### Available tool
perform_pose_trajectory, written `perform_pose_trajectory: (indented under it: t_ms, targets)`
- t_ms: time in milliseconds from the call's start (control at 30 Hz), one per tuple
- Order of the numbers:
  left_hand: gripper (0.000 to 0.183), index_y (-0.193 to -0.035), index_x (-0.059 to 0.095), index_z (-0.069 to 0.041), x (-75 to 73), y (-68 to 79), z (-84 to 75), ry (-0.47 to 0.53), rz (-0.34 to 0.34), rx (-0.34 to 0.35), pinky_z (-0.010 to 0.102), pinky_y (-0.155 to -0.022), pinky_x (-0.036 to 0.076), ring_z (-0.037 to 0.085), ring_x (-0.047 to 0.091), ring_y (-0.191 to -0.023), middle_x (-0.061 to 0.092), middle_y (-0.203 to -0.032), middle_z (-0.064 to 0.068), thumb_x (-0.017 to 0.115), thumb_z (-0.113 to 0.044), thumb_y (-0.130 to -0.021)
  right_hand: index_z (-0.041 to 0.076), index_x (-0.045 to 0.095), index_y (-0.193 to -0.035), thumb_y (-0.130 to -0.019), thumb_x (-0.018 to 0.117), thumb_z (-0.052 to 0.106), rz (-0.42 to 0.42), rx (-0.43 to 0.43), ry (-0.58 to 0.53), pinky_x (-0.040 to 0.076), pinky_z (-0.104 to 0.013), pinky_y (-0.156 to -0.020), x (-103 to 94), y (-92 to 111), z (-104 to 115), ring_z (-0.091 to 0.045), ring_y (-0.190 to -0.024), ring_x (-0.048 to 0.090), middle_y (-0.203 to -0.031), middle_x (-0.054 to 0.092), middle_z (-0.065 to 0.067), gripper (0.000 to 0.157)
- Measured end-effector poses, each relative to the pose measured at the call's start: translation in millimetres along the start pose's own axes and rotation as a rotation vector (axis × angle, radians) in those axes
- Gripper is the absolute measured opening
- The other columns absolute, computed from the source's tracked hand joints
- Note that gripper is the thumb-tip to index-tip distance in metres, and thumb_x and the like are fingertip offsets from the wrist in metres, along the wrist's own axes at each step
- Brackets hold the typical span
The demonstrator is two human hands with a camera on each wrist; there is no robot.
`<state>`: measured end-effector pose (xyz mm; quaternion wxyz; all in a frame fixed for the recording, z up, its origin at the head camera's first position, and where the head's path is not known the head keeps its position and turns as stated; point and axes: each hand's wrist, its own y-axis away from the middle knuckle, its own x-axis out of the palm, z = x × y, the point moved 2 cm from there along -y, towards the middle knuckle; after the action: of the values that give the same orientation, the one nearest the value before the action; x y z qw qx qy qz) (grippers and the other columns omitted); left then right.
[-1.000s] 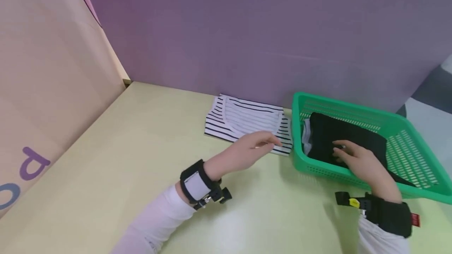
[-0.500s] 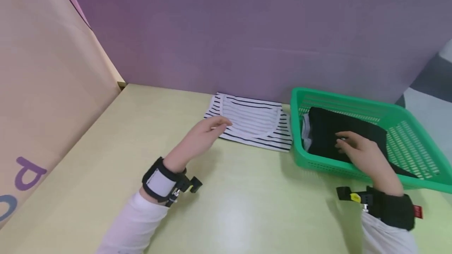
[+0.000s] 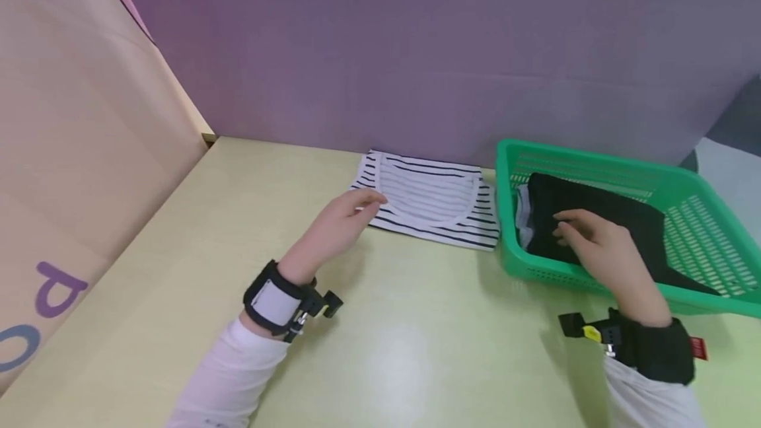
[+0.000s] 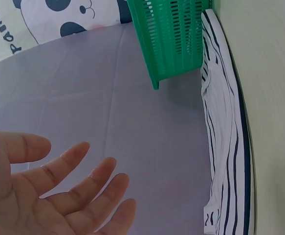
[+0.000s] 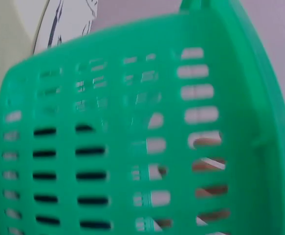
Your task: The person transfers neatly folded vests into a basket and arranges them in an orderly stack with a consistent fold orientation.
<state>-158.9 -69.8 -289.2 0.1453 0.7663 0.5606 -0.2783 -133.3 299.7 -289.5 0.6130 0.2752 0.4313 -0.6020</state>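
A folded garment (image 3: pixel 428 224), white with dark stripes and a wide neckline, lies flat on the table against the back panel. My left hand (image 3: pixel 333 230) hovers by its left front edge, holding nothing; in the left wrist view the fingers (image 4: pixel 108 191) spread loosely. To the right stands a green plastic basket (image 3: pixel 594 154) with slotted walls. Inside it a folded black cloth (image 3: pixel 577 197) lies beside a grey one (image 3: pixel 524 216). Over the black cloth my right hand (image 3: pixel 609 253) hangs with loosely bent fingers and nothing in them. The basket wall (image 5: pixel 118 73) mostly hides that hand in the right wrist view.
A purple-grey panel (image 3: pixel 357 51) rises along the table's back edge. On the left a beige printed panel (image 3: pixel 89 117) borders the pale table (image 3: pixel 392 322). The basket's near long side faces the right forearm.
My left hand has moved left, from the striped garment's right front part to its left front edge. My right hand stays over the black cloth. The head view has shifted slightly.
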Motion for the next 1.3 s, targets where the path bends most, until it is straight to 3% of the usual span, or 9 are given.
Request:
perform_pose_trajectory:
  t_ms: [67, 133, 300, 400, 567, 700, 767, 1100, 1300]
  targets:
    - [0.032, -0.126, 0.056, -0.005, -1.7, -1.4, 2.1, 0.015, -0.013, -0.016, 0.042, -0.101, 0.044, 0.024, 0.051, -0.121, 0.057, -0.129, 0.01, 0.043, -0.022, -0.101, 0.002, 0.057, -0.123, -0.1, 0.045, 0.022, -0.035, -0.009, -0.02, 0.042, -0.017, -0.056, 1.8, 1.2, 4.8, 0.003, -0.08, 0.059, -0.101, 0.068, -0.021, 0.033]
    - [0.034, -0.13, 0.051, -0.006, -1.5, -3.6, 3.9, 0.033, -0.023, -0.028, 0.042, -0.102, 0.043, 0.025, 0.051, -0.121, 0.056, -0.129, 0.012, 0.043, -0.021, -0.101, 0.002, 0.059, -0.121, -0.1, 0.047, 0.022, -0.079, -0.024, -0.026, 0.041, -0.016, -0.059, 4.3, 1.0, 11.3, 0.002, -0.081, 0.058, -0.103, 0.067, -0.021, 0.032]
    - [0.043, -0.141, 0.038, -0.009, 2.6, -6.9, 10.8, 0.044, -0.023, -0.079, 0.044, -0.104, 0.041, 0.028, 0.051, -0.123, 0.055, -0.131, 0.014, 0.043, -0.022, -0.1, 0.0, 0.061, -0.115, -0.098, 0.05, 0.016, -0.141, -0.076, -0.051, 0.038, -0.01, -0.067, 18.0, -2.0, 35.6, -0.024, -0.09, 0.059, -0.106, 0.065, -0.02, 0.026]
    - [0.044, -0.141, 0.037, -0.009, 3.9, -7.3, 13.6, 0.03, -0.026, -0.091, 0.044, -0.103, 0.042, 0.028, 0.051, -0.122, 0.055, -0.132, 0.014, 0.042, -0.023, -0.1, -0.001, 0.062, -0.114, -0.097, 0.052, 0.012, -0.155, -0.123, -0.087, 0.039, -0.009, -0.07, 25.1, -2.0, 50.0, -0.019, -0.089, 0.057, -0.105, 0.064, -0.018, 0.024]
    - [0.04, -0.138, 0.043, -0.007, 4.6, -8.9, 16.2, 0.007, -0.032, -0.082, 0.043, -0.103, 0.042, 0.027, 0.051, -0.122, 0.056, -0.13, 0.014, 0.042, -0.023, -0.1, -0.003, 0.064, -0.107, -0.091, 0.056, 0.003, -0.246, -0.228, -0.08, 0.046, -0.032, -0.073, 39.5, -3.6, 67.8, -0.028, -0.087, 0.059, -0.101, 0.064, -0.019, 0.019]
    - [0.038, -0.134, 0.047, -0.005, 4.9, -10.4, 18.8, -0.01, -0.035, -0.068, 0.043, -0.103, 0.042, 0.028, 0.052, -0.121, 0.056, -0.129, 0.015, 0.042, -0.021, -0.1, -0.006, 0.063, -0.1, -0.085, 0.059, -0.003, -0.346, -0.349, 0.039, 0.05, -0.048, -0.072, 54.5, -8.4, 80.7, -0.036, -0.086, 0.061, -0.096, 0.064, -0.021, 0.016]
    - [0.037, -0.133, 0.049, -0.004, 4.6, -11.1, 20.2, -0.02, -0.038, -0.057, 0.043, -0.103, 0.042, 0.028, 0.052, -0.12, 0.056, -0.129, 0.016, 0.042, -0.02, -0.1, -0.007, 0.063, -0.098, -0.083, 0.06, -0.003, -0.363, -0.403, 0.098, 0.053, -0.048, -0.068, 62.7, -11.7, 87.2, -0.036, -0.085, 0.062, -0.093, 0.064, -0.021, 0.016]
    - [0.031, -0.124, 0.056, -0.003, 0.3, -15.3, 31.0, 0.018, -0.116, -0.063, 0.041, -0.102, 0.044, 0.027, 0.053, -0.119, 0.058, -0.127, 0.014, 0.044, -0.017, -0.1, -0.005, 0.063, -0.101, -0.088, 0.056, 0.001, -0.238, -0.36, 0.054, 0.053, -0.045, -0.072, 93.9, -28.6, 110.4, -0.034, -0.089, 0.063, -0.099, 0.064, -0.02, 0.016]
    - [0.031, -0.122, 0.056, 0.003, -1.7, -17.5, 39.7, 0.292, -0.111, -0.128, 0.041, -0.101, 0.044, 0.028, 0.053, -0.119, 0.057, -0.126, 0.016, 0.042, -0.013, -0.1, -0.005, 0.06, -0.112, -0.092, 0.052, 0.005, -0.054, -0.225, -0.128, 0.049, -0.047, -0.087, 114.3, -40.2, 105.7, -0.036, -0.104, 0.058, -0.112, 0.06, -0.023, 0.023]
